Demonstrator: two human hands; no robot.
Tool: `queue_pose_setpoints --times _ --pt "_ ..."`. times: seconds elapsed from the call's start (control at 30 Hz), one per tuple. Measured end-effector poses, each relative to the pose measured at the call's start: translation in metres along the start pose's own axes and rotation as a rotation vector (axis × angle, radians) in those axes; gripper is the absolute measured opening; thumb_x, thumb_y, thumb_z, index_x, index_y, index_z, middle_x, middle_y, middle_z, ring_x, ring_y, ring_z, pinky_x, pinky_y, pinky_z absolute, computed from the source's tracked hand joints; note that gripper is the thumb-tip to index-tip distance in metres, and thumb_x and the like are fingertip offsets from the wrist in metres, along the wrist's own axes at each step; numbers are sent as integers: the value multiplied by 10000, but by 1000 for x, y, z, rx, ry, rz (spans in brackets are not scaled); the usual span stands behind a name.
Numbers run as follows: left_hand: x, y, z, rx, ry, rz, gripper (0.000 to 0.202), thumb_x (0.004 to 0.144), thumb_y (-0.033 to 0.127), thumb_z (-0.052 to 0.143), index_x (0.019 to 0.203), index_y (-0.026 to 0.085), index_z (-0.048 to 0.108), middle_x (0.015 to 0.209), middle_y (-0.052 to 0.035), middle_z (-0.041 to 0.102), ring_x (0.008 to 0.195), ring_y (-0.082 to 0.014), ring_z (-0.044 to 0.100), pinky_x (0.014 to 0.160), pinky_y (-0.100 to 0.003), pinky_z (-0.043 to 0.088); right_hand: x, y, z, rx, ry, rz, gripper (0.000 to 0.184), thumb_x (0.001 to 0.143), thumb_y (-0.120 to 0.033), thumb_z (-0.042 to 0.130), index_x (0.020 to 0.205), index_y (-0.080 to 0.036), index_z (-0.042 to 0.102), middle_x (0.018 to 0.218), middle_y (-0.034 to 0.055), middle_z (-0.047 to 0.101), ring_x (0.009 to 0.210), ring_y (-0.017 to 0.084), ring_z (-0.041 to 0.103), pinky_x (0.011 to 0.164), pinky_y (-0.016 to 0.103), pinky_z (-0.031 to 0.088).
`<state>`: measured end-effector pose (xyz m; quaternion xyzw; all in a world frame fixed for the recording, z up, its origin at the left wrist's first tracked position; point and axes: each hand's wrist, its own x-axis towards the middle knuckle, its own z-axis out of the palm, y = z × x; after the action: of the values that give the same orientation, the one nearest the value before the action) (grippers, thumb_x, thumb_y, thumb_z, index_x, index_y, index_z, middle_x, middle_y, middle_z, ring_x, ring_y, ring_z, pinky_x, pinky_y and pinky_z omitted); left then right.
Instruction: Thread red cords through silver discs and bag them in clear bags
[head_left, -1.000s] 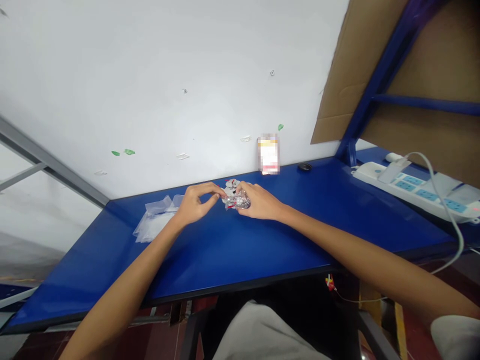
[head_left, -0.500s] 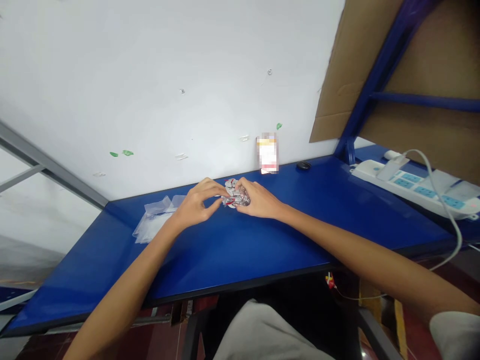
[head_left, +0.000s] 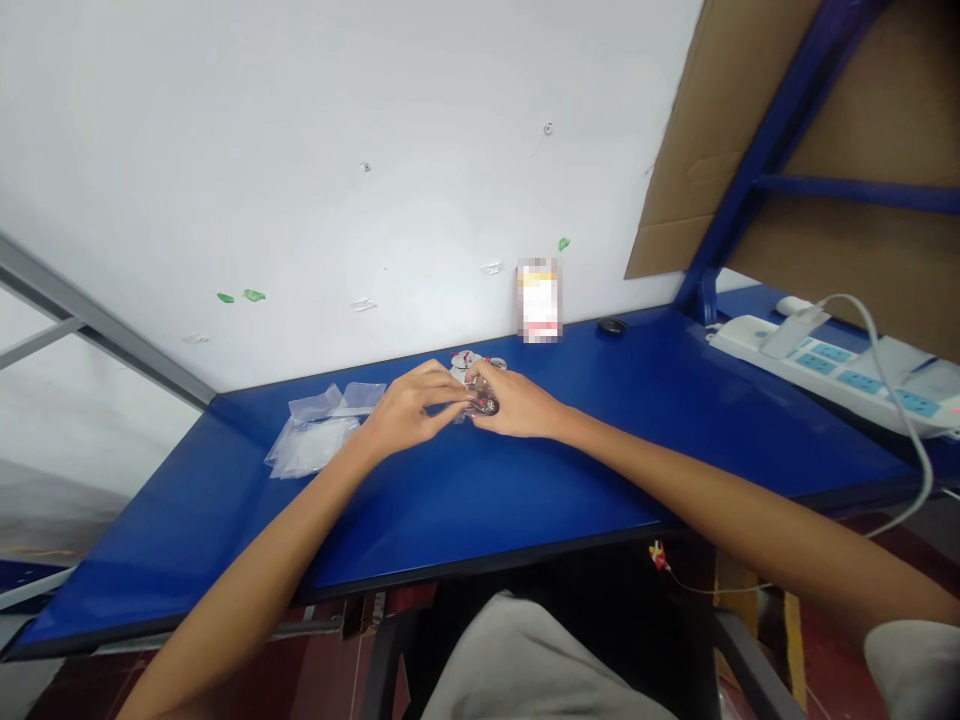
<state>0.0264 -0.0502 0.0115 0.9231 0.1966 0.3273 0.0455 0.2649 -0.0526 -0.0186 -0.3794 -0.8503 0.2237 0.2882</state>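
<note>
My right hand (head_left: 517,402) curls around a small shiny clear plastic bag (head_left: 484,403) with dark and red bits showing in it; its exact contents are too small to make out. From the left, my left hand (head_left: 409,408) pinches the bag's near side between thumb and fingertips. Just behind the hands lie small round white pieces (head_left: 465,360) with red and dark marks, partly covered by my right fingers. Left of my left hand, several flat clear plastic bags (head_left: 319,440) lie in an overlapping pile on the blue table (head_left: 465,510).
A small box with a blurred front (head_left: 538,302) leans against the white wall (head_left: 300,150). Right of it sits a black round cap (head_left: 612,326). A white power strip (head_left: 832,375) with a plugged-in charger and cable (head_left: 892,400) lies at the right, near a blue frame (head_left: 780,150).
My left fingers have come further right, closer to my right hand. The bag has shifted in the grip, and more of the round white pieces shows behind it.
</note>
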Motion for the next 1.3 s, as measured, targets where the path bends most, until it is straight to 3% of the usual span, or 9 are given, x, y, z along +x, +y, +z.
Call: queue_pose_setpoints --times 0.13,0.27,0.37,0.47,0.63,0.87,0.97,1.1,1.3 --pt "3 5 -19 -106 -2 -98 205 1015 237 668 1127 275 836 1035 -61 829 913 -238 641 822 -407 538 1 5 0 12 20 18 432 842 -309 725 1210 -256 505 1167 78 704 991 273 685 756 341 457" --pt "-1 -4 -32 -63 125 -261 202 996 248 640 944 237 835 878 -46 802 871 -235 632 810 -393 517 2 8 0 60 62 8 422 839 -333 747 1184 -253 517 1173 82 709 1010 273 687 772 350 467" --pt "-7 -21 -28 56 217 -418 227 976 234 608 880 217 813 836 -41 771 858 -231 618 793 -374 495 2 4 1 250 132 -12 378 872 -368 734 1153 -256 508 1065 41 717 924 234 689 776 341 480" --pt "-13 -37 -15 180 140 -525 226 963 239 588 945 208 811 893 -50 771 880 -241 610 821 -383 486 2 -4 2 423 160 -46 354 901 -389 714 1151 -262 497 972 2 701 837 198 671 765 325 484" --pt "-15 -44 9 172 -88 -460 273 977 277 600 1184 206 763 1113 -78 749 993 -257 619 926 -405 486 2 -8 4 325 184 -16 362 828 -316 759 1105 -268 531 1008 4 699 891 206 650 818 341 474" --pt "-17 -42 26 236 -114 -380 184 1025 309 595 1021 207 747 977 -78 705 947 -256 604 872 -392 490 5 3 10 443 172 -13 351 870 -362 728 1140 -262 527 896 -34 627 760 165 596 716 301 452" --pt "-17 -41 23 163 -85 -402 155 998 277 602 976 209 739 993 -73 714 957 -243 627 882 -380 494 5 4 13 352 139 6 372 844 -358 751 1131 -248 541 933 -20 606 784 168 588 733 310 451" --pt "-13 -41 12 -68 75 -557 134 988 305 586 1014 203 667 1111 -74 732 969 -213 674 844 -340 517 2 0 12 195 106 -4 403 832 -326 742 1164 -243 530 977 5 616 836 195 604 760 330 453" --pt "-4 -35 -19 -514 209 -669 233 957 409 705 956 195 612 811 -24 701 696 -152 648 645 -266 506 0 4 4 -38 62 37 438 829 -297 727 1207 -236 515 1129 74 636 867 233 628 706 330 427"
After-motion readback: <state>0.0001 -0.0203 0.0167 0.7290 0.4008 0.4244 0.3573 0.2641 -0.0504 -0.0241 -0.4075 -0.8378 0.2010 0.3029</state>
